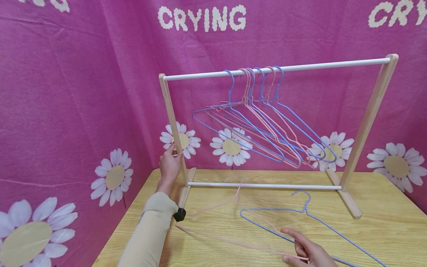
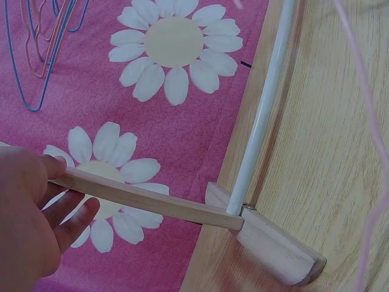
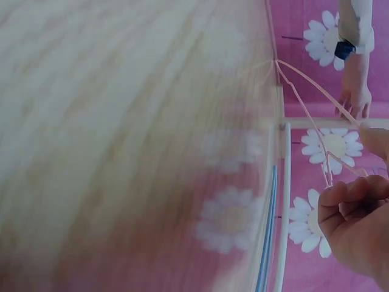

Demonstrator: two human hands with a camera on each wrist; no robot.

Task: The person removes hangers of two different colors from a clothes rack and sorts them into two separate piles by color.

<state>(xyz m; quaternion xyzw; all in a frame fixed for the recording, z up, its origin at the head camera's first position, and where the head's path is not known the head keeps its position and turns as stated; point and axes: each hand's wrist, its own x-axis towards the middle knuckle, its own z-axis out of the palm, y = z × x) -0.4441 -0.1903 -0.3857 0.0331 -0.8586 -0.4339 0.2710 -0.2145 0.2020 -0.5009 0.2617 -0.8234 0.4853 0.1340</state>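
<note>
- Head view: the left hand (image 1: 170, 165) grips the left wooden upright (image 1: 173, 128) of the hanger rack, low down, with fingers wrapped round it. The right hand (image 1: 308, 252) is at the bottom edge, fingers curled, pinching the lower wire of a pink hanger (image 1: 213, 231) that lies on the wooden table (image 1: 383, 222). A blue hanger (image 1: 300, 217) lies beside it, its wire crossing the pink one near the right hand. Several blue and pink hangers (image 1: 263, 122) hang bunched on the white top rail (image 1: 277, 68).
- Left wrist view: the left hand's fingers (image 2: 70, 213) curl round the upright just above the rack's foot (image 2: 273, 249), confirming a steadying hold. The white lower bar (image 2: 261, 115) runs off from the foot.
- Right wrist view: blurred; curled fingers (image 3: 352, 194) hold thin pink wire (image 3: 310, 106).
- Judgement: the step in hand appears to be picking up the pink hanger while the rack is braced. The next move calls for lifting it free of the blue hanger's wire, then bringing its hook over the top rail.
</note>
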